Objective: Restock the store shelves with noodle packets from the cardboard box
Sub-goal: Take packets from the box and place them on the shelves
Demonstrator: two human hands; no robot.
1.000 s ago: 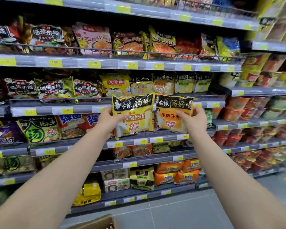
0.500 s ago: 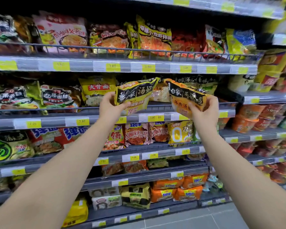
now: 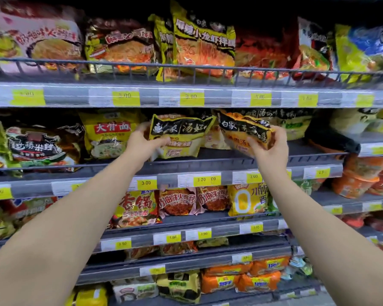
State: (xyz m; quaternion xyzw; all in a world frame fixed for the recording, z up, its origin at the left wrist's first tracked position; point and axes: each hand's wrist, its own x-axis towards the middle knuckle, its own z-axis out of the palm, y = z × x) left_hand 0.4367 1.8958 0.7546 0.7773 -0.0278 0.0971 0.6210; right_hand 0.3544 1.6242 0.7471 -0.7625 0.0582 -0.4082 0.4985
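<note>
The grey metal shelf [image 3: 221, 161] holds many noodle bags [image 3: 111, 138]. The left hand [image 3: 142, 143] grips a yellow and black noodle packet [image 3: 181, 138] over the shelf. Just beside it, the right hand [image 3: 271, 150] grips a tilted orange and black noodle packet [image 3: 244, 130].

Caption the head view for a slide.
Left hand holds a yellow noodle packet, right hand an orange packet, both at a shelf.

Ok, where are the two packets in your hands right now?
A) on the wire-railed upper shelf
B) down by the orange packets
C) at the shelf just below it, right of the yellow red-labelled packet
C: the left hand grips the left packet and the right hand the right packet, both at the shelf beneath the wire rail, right of the yellow packet.
</note>
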